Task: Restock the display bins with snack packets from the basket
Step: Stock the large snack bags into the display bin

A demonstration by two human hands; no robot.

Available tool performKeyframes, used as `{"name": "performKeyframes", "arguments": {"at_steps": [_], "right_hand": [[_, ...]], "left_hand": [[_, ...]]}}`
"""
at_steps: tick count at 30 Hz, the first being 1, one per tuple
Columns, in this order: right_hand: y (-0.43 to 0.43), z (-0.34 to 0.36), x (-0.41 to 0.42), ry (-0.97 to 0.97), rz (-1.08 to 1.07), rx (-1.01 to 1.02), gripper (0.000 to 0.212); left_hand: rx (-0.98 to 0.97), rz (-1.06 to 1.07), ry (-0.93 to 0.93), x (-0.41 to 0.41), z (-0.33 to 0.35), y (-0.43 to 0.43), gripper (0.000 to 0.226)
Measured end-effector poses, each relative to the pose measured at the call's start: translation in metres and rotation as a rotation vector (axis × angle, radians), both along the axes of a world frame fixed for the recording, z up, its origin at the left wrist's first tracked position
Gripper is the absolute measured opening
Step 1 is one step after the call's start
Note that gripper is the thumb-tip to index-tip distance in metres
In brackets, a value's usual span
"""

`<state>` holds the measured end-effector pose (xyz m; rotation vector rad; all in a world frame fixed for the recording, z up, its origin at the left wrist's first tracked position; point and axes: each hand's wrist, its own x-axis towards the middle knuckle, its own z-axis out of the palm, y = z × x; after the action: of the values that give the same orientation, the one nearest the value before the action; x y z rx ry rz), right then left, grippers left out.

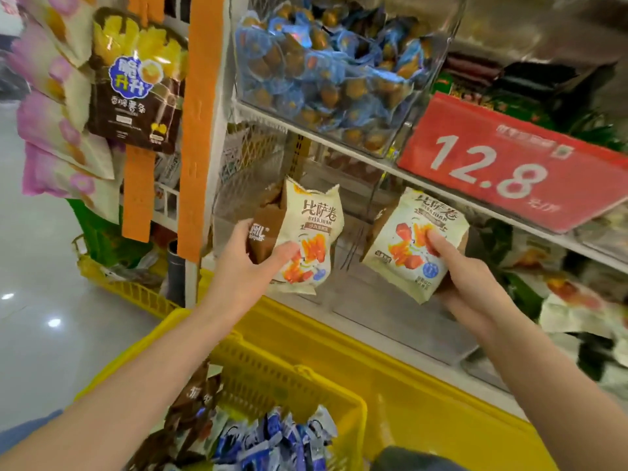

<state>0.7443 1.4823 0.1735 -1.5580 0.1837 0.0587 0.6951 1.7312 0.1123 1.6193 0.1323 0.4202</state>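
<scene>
Head cam, so we're looking down our own arms here. Left hand (pixel 251 266) is wrapped around two packets at once: a brown packet (pixel 263 232) tucked behind a cream packet (pixel 312 239), thumb pressed on the cream one's front. Right hand (pixel 465 277) grips a second cream packet (pixel 411 246) the same way, thumb on the printed side, fingers behind. There might be something brownish behind that one too, but we can't tell. Both hands are up at the lower clear bin (pixel 390 321), just under the white shelf rail (pixel 299 129). Whether the packets are past its front wall is hard to say through the clear plastic.

Stuff around us: above the right hand a big red price sign (pixel 509 164) reading 12.8 hangs off the rail and hides part of what's behind it. Left of the left hand, orange hanging strips (pixel 200 130) run down the shelf end, with a brown chip bag (pixel 136 86) clipped up high and a column of pink-flowered bags (pixel 57 130) further left. Right of the right hand it's a blurry heap of green and white packets (pixel 523 290).

Containers: above both hands sits the upper clear bin (pixel 421 107), piled with blue-wrapped snacks (pixel 326 73). Below our forearms is the yellow basket (pixel 306 370), holding blue-and-white packets (pixel 278 443) plus a few dark brown packets (pixel 197 396) at its left side. Another yellow basket (pixel 136 294) sits on the floor below and left of the left hand, contents too blurred to make out.
</scene>
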Motion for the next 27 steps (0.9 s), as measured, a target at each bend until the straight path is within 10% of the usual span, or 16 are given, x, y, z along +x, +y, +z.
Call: {"name": "performKeyframes", "arguments": {"at_steps": [10, 15, 27], "right_hand": [[-0.005, -0.024, 0.101, 0.196, -0.136, -0.075, 0.016], [0.004, -0.047, 0.146, 0.163, -0.178, -0.198, 0.051], [-0.012, -0.070, 0.212, 0.058, -0.191, -0.565, 0.046]], "left_hand": [[-0.182, -0.015, 0.025, 0.045, -0.005, -0.009, 0.030], [-0.242, -0.045, 0.026, 0.054, -0.008, -0.009, 0.022], [-0.295, -0.085, 0.024, 0.082, -0.016, -0.010, 0.051]]}}
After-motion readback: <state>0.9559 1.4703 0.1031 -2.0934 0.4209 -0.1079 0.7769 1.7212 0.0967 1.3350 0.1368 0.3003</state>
